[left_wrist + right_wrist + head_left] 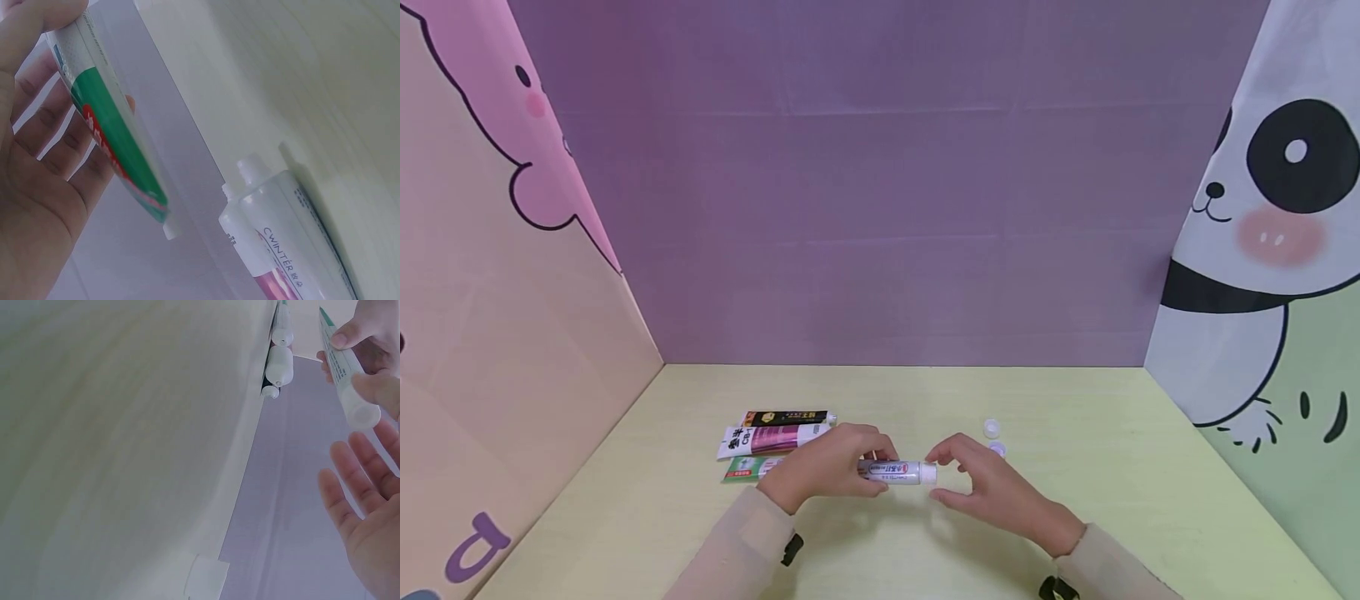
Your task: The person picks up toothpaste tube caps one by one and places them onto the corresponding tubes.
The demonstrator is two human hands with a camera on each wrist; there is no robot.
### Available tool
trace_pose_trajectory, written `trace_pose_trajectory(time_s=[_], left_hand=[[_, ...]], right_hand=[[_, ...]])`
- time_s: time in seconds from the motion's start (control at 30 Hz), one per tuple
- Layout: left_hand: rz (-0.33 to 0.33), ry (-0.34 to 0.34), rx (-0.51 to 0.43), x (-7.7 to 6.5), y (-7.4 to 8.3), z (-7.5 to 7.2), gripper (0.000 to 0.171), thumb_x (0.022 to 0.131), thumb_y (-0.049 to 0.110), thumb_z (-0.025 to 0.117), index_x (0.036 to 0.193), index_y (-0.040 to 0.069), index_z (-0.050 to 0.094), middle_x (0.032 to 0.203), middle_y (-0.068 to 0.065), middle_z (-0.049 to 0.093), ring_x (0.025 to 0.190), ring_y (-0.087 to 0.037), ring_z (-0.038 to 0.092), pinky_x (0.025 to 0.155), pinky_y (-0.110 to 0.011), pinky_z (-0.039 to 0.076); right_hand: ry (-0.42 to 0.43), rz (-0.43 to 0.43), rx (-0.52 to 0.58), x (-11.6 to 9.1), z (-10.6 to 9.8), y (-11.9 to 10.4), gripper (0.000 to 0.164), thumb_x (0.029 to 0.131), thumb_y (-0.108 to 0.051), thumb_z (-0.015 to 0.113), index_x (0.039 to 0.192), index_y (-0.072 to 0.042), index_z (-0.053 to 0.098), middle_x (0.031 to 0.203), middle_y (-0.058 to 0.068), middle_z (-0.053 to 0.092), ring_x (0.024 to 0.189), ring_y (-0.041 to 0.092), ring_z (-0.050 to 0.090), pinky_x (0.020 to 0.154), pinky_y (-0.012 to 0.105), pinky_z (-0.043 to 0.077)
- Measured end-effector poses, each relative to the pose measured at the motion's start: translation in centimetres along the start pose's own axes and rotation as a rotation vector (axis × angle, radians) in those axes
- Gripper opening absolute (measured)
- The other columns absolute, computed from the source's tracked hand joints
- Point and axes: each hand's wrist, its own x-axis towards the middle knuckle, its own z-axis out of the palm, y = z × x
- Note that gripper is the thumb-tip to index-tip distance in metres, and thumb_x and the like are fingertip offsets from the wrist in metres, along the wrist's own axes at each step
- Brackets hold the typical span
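Note:
My left hand holds a toothpaste tube between thumb and fingers, raised above the table, with its white cap pointing right. Green, white and red printing shows on that tube in the left wrist view. Around the capped end, my right hand has its thumb and forefinger spread, apart from the cap in the head view. Its other fingers are extended in the right wrist view. Beside the left hand lie a black tube, a white and pink tube and a green tube, partly hidden by that hand.
Two small loose caps lie on the pale table behind the right hand. A purple panel stands at the table's back edge. Printed side panels rise at left and right.

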Motion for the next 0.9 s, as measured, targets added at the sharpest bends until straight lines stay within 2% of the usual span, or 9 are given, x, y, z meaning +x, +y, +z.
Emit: trace_pose_trajectory(time_s=[0.13,0.23,0.4,0.7,0.9], left_hand=[[-0.007,-0.005,-0.001,0.05,0.07,-0.04,0.024,0.081,0.014,0.083,0.102,0.017,0.072,0.092,0.013,0.063,0.076,-0.003,0.055,0.069,-0.019,0.050],[-0.010,-0.009,-0.007,0.08,0.20,-0.09,0.024,0.081,0.014,0.083,0.102,0.017,0.072,0.092,0.013,0.062,0.076,-0.002,0.056,0.070,-0.018,0.050],[-0.008,-0.008,-0.016,0.08,0.35,-0.11,0.024,0.081,0.013,0.083,0.102,0.017,0.072,0.092,0.013,0.062,0.076,-0.002,0.056,0.069,-0.018,0.050],[-0.024,-0.006,-0.018,0.08,0.42,-0.09,0.023,0.082,0.013,0.083,0.102,0.017,0.072,0.092,0.013,0.062,0.075,-0.003,0.055,0.069,-0.019,0.051],[-0.012,0.002,-0.013,0.08,0.43,-0.17,0.023,0.081,0.013,0.083,0.101,0.017,0.072,0.092,0.013,0.062,0.076,-0.003,0.055,0.069,-0.019,0.050]], right_hand=[[0.022,-0.055,-0.035,0.06,0.25,0.23,0.037,0.083,-0.008,0.082,0.112,-0.016,0.060,0.110,-0.008,0.060,0.097,0.015,0.060,0.080,0.030,0.054],[0.029,-0.064,-0.038,0.03,0.29,0.27,0.036,0.083,-0.006,0.082,0.111,-0.015,0.060,0.108,-0.008,0.061,0.095,0.016,0.061,0.079,0.030,0.054],[0.012,-0.029,-0.012,0.02,0.18,0.15,0.033,0.086,-0.008,0.079,0.112,-0.016,0.060,0.105,-0.010,0.062,0.092,0.019,0.062,0.078,0.033,0.055],[-0.022,0.049,-0.002,-0.02,0.13,0.19,0.016,0.097,-0.023,0.069,0.112,-0.019,0.064,0.096,-0.015,0.064,0.085,0.007,0.061,0.075,0.034,0.053],[-0.057,0.096,0.000,0.14,0.08,0.40,0.015,0.102,-0.031,0.061,0.108,-0.019,0.068,0.088,-0.008,0.070,0.076,0.001,0.059,0.062,0.025,0.047]])
